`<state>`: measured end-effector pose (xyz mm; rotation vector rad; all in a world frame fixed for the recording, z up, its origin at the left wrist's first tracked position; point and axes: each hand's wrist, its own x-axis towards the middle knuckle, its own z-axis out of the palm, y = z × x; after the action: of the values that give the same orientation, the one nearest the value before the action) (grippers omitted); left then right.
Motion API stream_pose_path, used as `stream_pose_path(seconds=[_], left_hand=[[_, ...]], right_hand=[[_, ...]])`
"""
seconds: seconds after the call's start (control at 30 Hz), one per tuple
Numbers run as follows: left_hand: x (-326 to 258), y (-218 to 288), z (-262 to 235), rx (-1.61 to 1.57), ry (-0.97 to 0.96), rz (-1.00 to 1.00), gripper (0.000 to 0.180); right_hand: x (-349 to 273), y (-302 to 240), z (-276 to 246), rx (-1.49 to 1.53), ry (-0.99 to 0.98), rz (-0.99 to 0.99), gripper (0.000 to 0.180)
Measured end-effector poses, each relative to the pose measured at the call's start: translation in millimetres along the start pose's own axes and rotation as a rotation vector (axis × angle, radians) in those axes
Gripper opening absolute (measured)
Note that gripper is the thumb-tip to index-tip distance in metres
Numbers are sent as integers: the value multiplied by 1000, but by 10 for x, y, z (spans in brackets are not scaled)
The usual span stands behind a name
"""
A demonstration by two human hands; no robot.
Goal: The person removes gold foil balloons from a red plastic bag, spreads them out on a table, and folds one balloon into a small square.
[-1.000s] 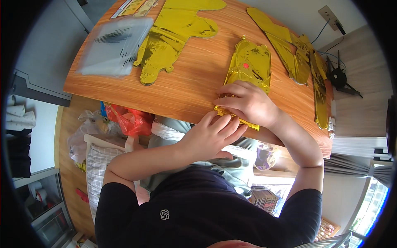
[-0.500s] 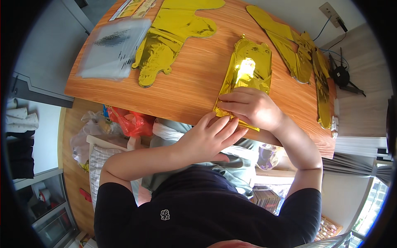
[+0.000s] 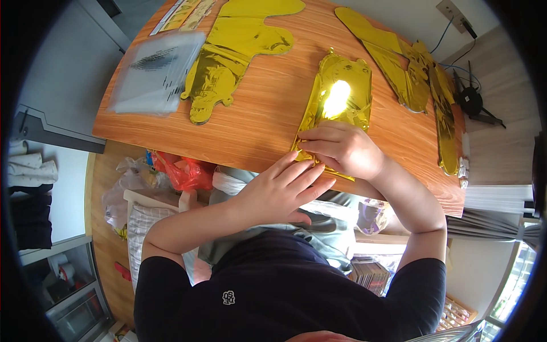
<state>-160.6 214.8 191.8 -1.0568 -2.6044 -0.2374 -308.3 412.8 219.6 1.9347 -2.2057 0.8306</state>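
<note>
A flat, folded gold foil balloon (image 3: 358, 77) lies on the wooden table in front of me, its near end at the table's front edge. My right hand (image 3: 350, 153) is over that near end, fingers curled down and pressed together on the foil; its fingertips are partly hidden. Stretched and spread, the fingers of my left hand (image 3: 279, 191) reach the foil's near left corner with their tips, the palm beyond the table edge. Bright light glares off the middle of the balloon.
Another flat gold foil balloon (image 3: 245, 43) lies at the far left, beside a stack of clear plastic bags (image 3: 154, 74). More gold foil shapes (image 3: 390, 65) line the right side. A black router (image 3: 470, 101) with cables stands by the right wall. A red plastic bag (image 3: 185, 171) is below the table.
The view has shifted slightly. Both hands stay at the near end of the foil balloon, the right fingers slightly more bent over it.
</note>
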Motion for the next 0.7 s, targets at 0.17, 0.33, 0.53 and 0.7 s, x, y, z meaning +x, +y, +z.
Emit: stream_pose_path(seconds=[0.17, 0.33, 0.53, 0.7], left_hand=[[25, -89, 11, -67, 40, 55, 104], [75, -151, -62, -118, 5, 83, 103], [77, -152, -80, -147, -39, 76, 95], [77, -156, -96, -142, -66, 72, 94]], right_hand=[[18, 2, -2, 15, 9, -9, 27], [6, 9, 3, 19, 47, 24, 28], [-1, -54, -11, -44, 123, 188, 29], [-42, -89, 22, -86, 125, 288, 29]])
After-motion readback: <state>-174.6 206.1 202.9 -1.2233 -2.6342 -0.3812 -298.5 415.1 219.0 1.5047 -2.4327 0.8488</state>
